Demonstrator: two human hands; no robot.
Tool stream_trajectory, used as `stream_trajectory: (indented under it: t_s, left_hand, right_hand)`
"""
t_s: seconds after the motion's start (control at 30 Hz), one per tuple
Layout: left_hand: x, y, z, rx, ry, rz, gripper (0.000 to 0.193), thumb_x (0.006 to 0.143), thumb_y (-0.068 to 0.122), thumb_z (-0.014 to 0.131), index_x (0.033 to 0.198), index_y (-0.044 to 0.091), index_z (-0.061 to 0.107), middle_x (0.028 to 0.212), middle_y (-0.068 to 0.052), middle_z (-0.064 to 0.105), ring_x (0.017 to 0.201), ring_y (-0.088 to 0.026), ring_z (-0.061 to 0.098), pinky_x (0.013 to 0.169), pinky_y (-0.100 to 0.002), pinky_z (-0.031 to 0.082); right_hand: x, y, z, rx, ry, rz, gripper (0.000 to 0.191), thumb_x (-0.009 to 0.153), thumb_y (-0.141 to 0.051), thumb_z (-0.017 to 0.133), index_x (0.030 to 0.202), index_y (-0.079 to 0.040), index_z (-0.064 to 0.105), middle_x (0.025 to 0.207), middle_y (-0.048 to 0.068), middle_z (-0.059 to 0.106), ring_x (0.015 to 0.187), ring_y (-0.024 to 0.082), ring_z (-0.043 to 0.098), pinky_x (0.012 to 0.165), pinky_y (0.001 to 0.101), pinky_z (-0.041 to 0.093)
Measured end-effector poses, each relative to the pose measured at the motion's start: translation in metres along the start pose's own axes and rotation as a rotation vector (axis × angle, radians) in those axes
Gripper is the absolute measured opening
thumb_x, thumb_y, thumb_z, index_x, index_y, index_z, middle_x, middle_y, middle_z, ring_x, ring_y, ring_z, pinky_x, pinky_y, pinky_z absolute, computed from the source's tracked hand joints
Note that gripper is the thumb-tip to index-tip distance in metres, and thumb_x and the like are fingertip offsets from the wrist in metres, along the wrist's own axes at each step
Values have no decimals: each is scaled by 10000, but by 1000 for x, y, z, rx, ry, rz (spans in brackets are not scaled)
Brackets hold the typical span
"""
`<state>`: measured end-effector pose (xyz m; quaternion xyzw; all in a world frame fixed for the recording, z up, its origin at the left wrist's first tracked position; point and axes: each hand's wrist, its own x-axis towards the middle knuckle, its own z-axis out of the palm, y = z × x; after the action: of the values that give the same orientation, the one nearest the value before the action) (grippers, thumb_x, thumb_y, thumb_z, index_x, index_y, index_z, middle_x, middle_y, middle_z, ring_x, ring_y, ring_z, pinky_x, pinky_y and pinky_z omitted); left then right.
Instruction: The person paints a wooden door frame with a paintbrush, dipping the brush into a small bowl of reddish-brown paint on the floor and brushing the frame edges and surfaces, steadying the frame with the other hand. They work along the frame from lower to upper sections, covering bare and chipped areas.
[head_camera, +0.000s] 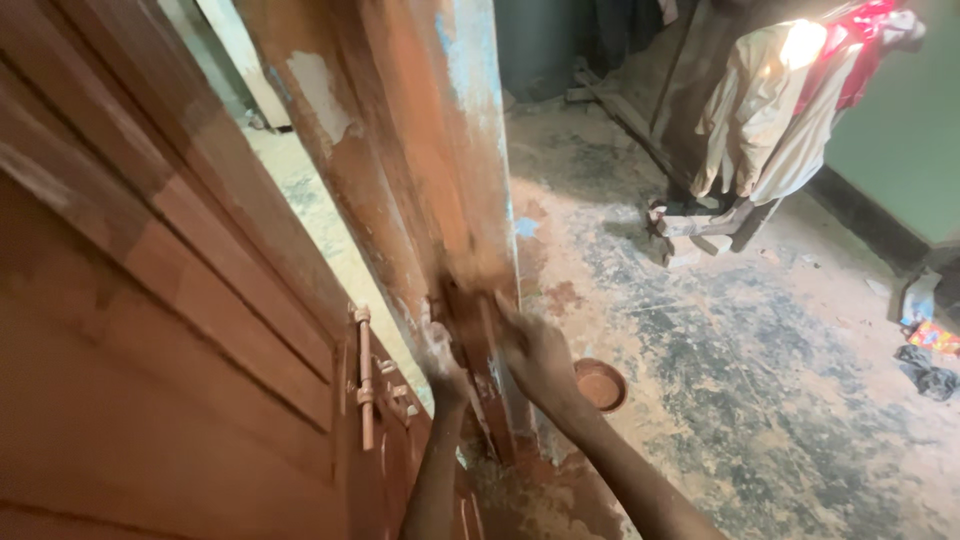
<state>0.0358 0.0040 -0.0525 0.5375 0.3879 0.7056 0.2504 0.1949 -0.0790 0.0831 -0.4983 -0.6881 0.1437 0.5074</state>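
Wooden door frame (440, 200), its orange-brown paint peeling, stands between both hands low down. The left hand (445, 375) presses its near edge, the right hand (535, 355) its face; whether either grips is blurred. A panelled door (150, 300) with bolt (362, 375) hangs left; a small bowl (600, 384) sits on the floor (760, 380).

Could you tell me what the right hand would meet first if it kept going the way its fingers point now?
The right hand points up-left at the door frame post, on or very near its reddish-brown face, so it would likely meet that wood first. Motion blur hides whether it holds something there. The left hand is beside it.
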Motion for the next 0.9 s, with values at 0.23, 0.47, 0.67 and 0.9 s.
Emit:
stream_trajectory:
  t_s: [0.23,0.47,0.67,0.9]
  left_hand:
    - [2,12,5,119,-13,96,664,1122,442,262,1570,-37,368,1614,-221,426,1482,-304,412,1231,-393,291]
    - [4,43,5,209,11,56,633,1100,455,328,1565,33,412,1629,-195,432,1544,-316,328,1258,-423,255]
    - [9,54,9,15,-72,-67,676,1084,427,289,1672,94,302,1639,-174,439,1195,-421,384,1000,-452,374]
    - [6,43,16,23,-97,140,665,1096,423,298,1661,74,276,1668,-172,362,1329,-383,313,1094,-452,321]
  right_hand:
    - [35,-45,-38,72,47,38,319,969,-102,606,1276,-43,669,808,192,753,600,250,703,591,418,538]
    - [-63,18,41,173,-179,601,571,998,-195,502,1565,-220,441,699,179,728,513,342,576,488,473,509]
    - [-110,38,66,254,-151,706,609,988,-187,491,1592,-232,436,654,154,700,466,284,554,454,437,520]
    - [22,-30,4,79,-4,324,446,1046,-203,501,1486,-174,567,616,102,677,442,178,507,441,377,450]
